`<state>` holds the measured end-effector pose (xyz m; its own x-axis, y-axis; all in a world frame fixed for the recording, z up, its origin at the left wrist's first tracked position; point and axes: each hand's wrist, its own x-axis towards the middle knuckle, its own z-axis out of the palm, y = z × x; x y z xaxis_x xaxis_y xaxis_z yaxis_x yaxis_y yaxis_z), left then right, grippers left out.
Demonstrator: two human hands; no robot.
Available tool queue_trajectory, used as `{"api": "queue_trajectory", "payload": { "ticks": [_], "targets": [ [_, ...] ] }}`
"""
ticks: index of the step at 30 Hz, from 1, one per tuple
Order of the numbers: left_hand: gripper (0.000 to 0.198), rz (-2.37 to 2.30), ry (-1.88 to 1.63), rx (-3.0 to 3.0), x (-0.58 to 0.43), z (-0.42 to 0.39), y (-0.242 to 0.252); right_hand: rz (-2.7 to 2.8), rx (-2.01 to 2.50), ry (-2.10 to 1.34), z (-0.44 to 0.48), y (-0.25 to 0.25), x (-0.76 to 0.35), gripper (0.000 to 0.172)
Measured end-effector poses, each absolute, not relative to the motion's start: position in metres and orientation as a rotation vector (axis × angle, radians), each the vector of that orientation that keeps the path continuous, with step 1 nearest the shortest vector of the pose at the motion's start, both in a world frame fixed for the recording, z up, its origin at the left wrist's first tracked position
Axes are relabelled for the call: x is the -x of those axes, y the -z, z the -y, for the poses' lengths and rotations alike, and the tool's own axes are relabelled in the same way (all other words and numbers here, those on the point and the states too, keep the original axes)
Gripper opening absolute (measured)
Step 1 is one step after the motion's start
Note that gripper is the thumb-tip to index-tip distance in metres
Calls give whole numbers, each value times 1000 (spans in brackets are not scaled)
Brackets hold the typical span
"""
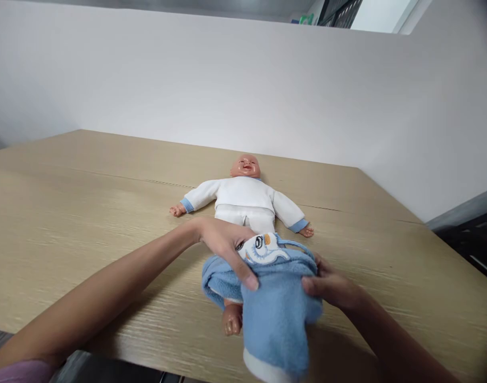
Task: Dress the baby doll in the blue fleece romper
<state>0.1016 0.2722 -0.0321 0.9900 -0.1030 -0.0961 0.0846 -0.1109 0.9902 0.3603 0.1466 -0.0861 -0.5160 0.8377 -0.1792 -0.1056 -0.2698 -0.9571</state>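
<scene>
A baby doll (245, 191) in a white top with blue cuffs lies on its back, head away from me and arms spread. Blue fleece overalls (277, 311) with an embroidered white animal face are bunched about its legs. One bare foot (232, 318) sticks out below the cloth on the left; the other foot is hidden. My left hand (231, 247) grips the top of the overalls, thumb in front and fingers behind the cloth. On the right side my right hand (331, 282) pinches the fabric between thumb and fingers.
The doll rests on a wooden table (107, 213) with seams across its top. A white wall (211, 80) rises behind the table. Dark objects (470, 234) stand beyond the right edge.
</scene>
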Motion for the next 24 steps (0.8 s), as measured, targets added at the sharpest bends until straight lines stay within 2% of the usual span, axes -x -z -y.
{"api": "queue_trajectory", "payload": {
  "ticks": [3,6,11,13,19,22,24],
  "targets": [
    [49,40,253,-1647,-100,-270,30,1159,979,-1801,-150,96,-357,55],
    [50,-21,221,-1651,-99,-269,32,1259,1018,-1883,-150,92,-354,53],
    [37,-8,154,-1694,-98,-272,35,1646,877,-2034,-145,72,-351,89],
    [36,22,162,-1695,-98,-273,35,1677,860,-2077,-144,70,-349,92],
    [38,28,152,-1710,-97,-276,39,1275,987,-1839,-145,92,-348,73],
    [41,-13,117,-1708,-95,-278,43,1144,982,-1873,-145,98,-345,57],
    [49,-7,119,-1641,-94,-279,45,1115,977,-1920,-144,97,-344,53]
  ]
}}
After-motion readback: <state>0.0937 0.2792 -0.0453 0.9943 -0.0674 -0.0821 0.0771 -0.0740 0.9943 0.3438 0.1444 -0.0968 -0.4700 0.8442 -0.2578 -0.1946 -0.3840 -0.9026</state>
